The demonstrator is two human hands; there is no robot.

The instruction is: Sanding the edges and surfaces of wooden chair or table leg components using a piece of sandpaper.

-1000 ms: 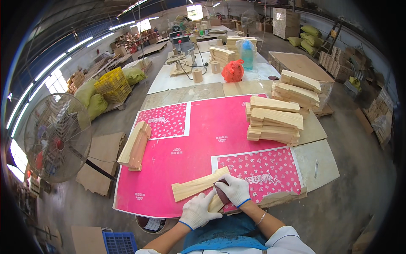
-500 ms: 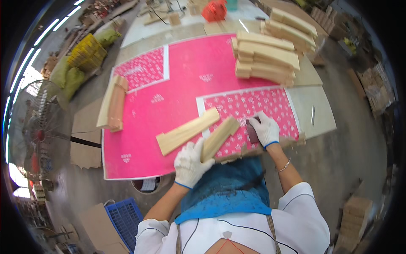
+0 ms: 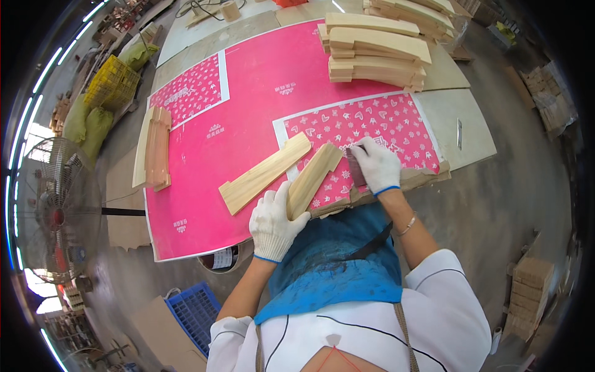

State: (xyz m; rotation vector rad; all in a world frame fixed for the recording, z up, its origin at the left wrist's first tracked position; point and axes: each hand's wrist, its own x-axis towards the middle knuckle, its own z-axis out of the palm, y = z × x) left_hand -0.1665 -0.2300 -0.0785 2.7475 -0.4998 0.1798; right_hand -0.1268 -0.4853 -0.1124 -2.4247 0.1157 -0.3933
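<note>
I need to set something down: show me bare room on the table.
Bare pink cover runs between the left wood stack and the loose wooden piece, and on up to the right-hand stack. Crowded: the near middle, where the left hand grips another piece and the right hand a dark pad.

I have the left hand (image 3: 269, 224) back side up, its fingers (image 3: 273, 201) pointing forward and the thumb spread to their right in a clasp. Behind them the left forearm (image 3: 248, 288) runs back and slightly left. To the right of those fingers, apart, I hold the right hand (image 3: 379, 166) farther forward, knuckles up, fingers bent in a grip; its bare forearm (image 3: 411, 232) slants back and right. Both hands are gloved white.
</note>
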